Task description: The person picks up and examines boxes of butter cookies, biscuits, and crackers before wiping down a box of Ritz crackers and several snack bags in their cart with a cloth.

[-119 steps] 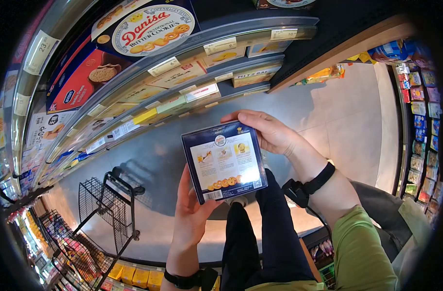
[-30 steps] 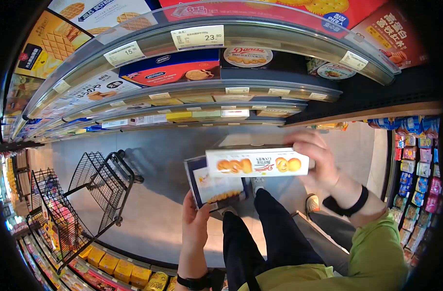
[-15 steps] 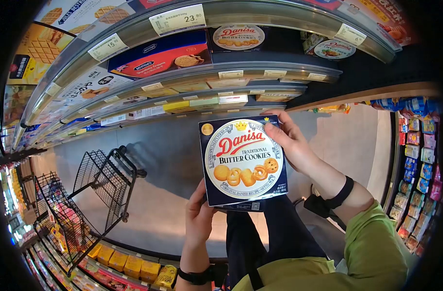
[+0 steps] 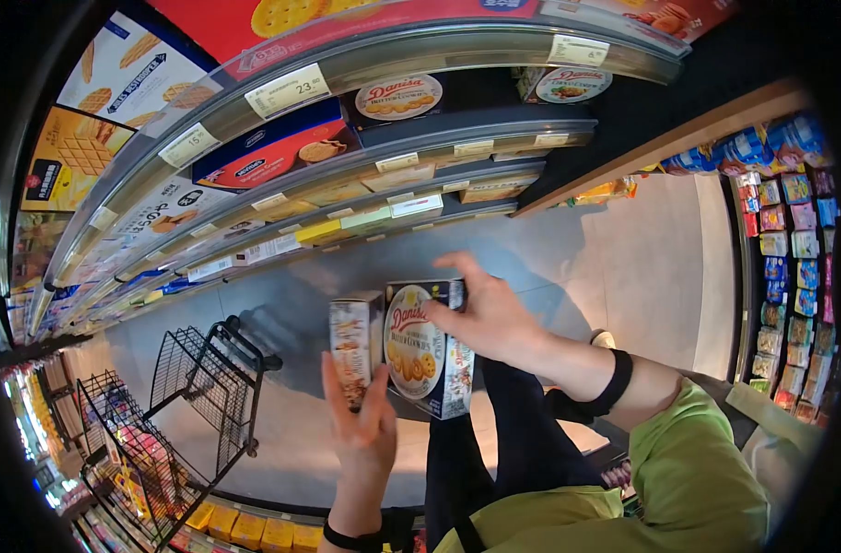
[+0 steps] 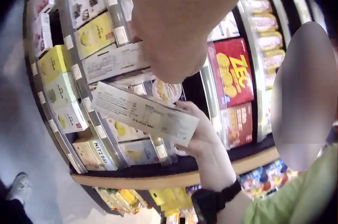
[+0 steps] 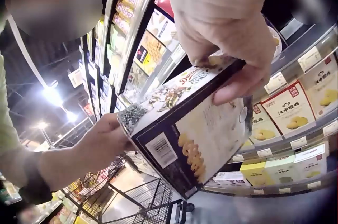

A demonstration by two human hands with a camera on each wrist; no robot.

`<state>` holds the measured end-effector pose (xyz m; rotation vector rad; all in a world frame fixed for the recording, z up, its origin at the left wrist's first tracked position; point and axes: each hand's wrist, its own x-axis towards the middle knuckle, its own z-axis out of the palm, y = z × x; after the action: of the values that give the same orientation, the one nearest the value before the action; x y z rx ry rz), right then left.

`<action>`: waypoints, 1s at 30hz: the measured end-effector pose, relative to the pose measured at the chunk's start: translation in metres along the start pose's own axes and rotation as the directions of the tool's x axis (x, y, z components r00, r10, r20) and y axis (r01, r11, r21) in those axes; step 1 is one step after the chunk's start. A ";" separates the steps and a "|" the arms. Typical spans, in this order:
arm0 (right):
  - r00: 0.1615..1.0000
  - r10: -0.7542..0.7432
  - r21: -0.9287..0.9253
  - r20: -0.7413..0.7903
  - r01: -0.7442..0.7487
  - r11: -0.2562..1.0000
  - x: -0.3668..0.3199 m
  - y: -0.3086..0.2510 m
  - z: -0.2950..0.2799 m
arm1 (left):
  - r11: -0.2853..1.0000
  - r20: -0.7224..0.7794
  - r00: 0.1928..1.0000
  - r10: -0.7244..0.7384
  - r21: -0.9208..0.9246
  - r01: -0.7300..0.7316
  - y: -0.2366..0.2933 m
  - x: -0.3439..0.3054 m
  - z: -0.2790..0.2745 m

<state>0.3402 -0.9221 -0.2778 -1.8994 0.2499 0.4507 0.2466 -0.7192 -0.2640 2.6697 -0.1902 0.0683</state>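
Note:
Two dark blue Danisa butter cookie boxes are held side by side in front of the body. The left cookie box [image 4: 354,346] turns a pale side printed with cookies upward, and my left hand [image 4: 361,419] grips its lower end with spread fingers. The right cookie box [image 4: 413,346] shows its front with the white oval and a pale side panel. My right hand [image 4: 490,313] holds it from above, thumb on the front. In the right wrist view, the fingers of the right hand [image 6: 227,34] pinch a box edge, and the left hand [image 6: 103,137] is at the opposite end.
Shelves of biscuit boxes run ahead, with a red McVitie's box [image 4: 273,147] and another Danisa box [image 4: 398,96] on one tier. A black wire shopping cart [image 4: 209,387] stands left on the grey floor. Hanging snack packets [image 4: 794,249] line the right side.
Half a second ago one box's front faced up, covering most of the other. Now both are turned, side panels showing, and lie further left. Earlier, the right hand lifted one box above the other.

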 end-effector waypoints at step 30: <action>0.965 -0.118 0.434 0.233 0.005 0.901 -0.010 0.031 -0.029 | -0.319 0.623 0.759 -0.188 -0.770 0.553 -0.032 -0.044 0.027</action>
<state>0.3249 -0.9605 -0.2907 -1.3941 0.1051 0.5417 0.2082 -0.6978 -0.3058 0.8580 0.4812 -0.4860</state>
